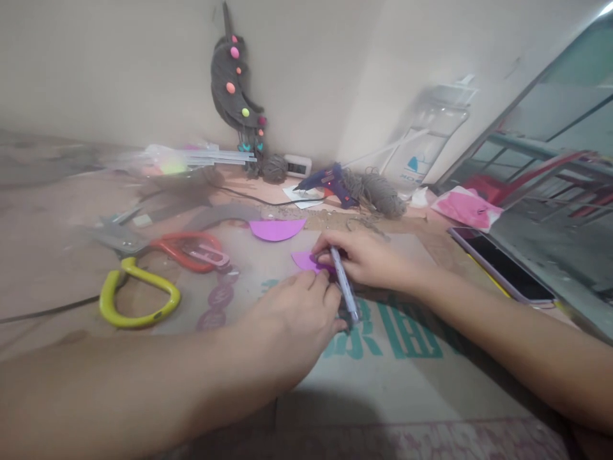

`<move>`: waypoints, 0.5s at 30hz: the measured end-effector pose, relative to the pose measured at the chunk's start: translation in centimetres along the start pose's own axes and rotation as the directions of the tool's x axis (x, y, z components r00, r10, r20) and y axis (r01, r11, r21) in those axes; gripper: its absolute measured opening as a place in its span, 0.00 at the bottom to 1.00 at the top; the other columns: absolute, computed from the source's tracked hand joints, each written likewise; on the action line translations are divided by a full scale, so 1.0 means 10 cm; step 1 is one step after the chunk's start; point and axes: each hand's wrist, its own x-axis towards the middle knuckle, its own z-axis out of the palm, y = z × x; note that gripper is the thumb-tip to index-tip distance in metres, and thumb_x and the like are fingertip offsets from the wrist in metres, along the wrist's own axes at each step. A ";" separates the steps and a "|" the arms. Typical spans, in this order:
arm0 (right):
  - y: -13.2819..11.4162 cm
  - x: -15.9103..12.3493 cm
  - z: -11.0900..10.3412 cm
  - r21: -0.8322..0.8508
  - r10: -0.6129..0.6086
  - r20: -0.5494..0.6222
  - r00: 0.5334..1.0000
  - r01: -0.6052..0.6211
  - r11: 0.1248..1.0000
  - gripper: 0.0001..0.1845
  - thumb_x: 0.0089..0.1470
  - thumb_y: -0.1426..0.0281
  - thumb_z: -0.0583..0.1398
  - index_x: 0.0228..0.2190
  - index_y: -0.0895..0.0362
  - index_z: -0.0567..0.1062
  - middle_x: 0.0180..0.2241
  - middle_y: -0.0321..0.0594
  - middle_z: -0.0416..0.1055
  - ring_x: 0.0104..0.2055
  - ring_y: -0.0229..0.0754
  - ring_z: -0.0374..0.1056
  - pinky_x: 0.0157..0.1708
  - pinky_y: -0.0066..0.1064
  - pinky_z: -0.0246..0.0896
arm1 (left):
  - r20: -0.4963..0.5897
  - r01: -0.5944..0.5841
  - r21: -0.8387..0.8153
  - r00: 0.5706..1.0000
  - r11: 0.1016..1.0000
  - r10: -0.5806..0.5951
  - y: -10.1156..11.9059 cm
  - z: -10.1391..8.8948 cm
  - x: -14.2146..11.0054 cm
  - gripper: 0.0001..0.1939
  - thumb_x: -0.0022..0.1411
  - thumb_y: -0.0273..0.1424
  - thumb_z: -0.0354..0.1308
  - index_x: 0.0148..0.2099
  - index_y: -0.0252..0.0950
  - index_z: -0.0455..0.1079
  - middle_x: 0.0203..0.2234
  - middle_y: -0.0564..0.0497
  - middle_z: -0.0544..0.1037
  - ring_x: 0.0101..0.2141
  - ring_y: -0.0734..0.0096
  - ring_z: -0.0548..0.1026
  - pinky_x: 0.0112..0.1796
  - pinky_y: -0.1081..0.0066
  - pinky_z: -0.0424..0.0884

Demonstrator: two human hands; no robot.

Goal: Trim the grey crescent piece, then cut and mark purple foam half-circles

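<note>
A purple piece of paper or thin foam (302, 260) lies on the printed sheet, mostly covered by my hands. My left hand (299, 313) is closed, its bent fingers holding the piece's near side; the fingertips are partly hidden. From the right, my right hand (359, 259) grips a light-coloured pen (345, 284). The pen slants, its upper end toward me. Its tip is hidden at my fingers, by the purple piece. Farther back lies a second purple piece (278, 230), shaped like a half disc.
Yellow-handled cutters (138, 300) and red-handled scissors (191, 250) lie left. Behind are a glue gun (330, 183), grey yarn (378, 191) and clear sticks (215, 156). A phone (502, 265) lies right, near a tilted bottle (431, 134). A grey crescent ornament (232, 83) hangs on the wall.
</note>
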 end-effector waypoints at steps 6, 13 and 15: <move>0.07 0.01 0.01 -0.048 -0.018 -0.081 0.997 0.014 0.999 0.07 0.58 0.73 0.59 0.38 0.54 0.76 0.37 0.38 0.79 0.38 0.41 0.73 0.36 0.29 0.59 | -0.005 -0.004 0.025 1.000 1.000 0.004 -0.01 0.00 0.00 0.20 0.73 0.39 0.47 0.51 0.28 0.72 0.47 0.34 0.78 0.45 0.51 0.77 0.42 0.57 0.75; 0.10 0.00 0.02 0.011 -0.031 -0.042 0.999 0.032 0.999 0.06 0.60 0.70 0.59 0.39 0.54 0.76 0.35 0.38 0.79 0.35 0.39 0.72 0.35 0.28 0.59 | -0.015 0.009 0.016 1.000 1.000 -0.009 -0.01 0.00 -0.02 0.21 0.73 0.40 0.46 0.51 0.28 0.71 0.46 0.35 0.78 0.45 0.50 0.76 0.44 0.56 0.74; 0.09 -0.01 0.03 -0.079 -0.045 -0.089 0.995 0.038 0.996 0.07 0.60 0.71 0.59 0.39 0.55 0.76 0.36 0.40 0.79 0.38 0.41 0.72 0.37 0.29 0.58 | -0.023 0.020 0.005 1.000 1.000 -0.019 0.00 0.01 -0.03 0.21 0.73 0.39 0.45 0.51 0.28 0.71 0.46 0.35 0.78 0.45 0.50 0.76 0.44 0.55 0.74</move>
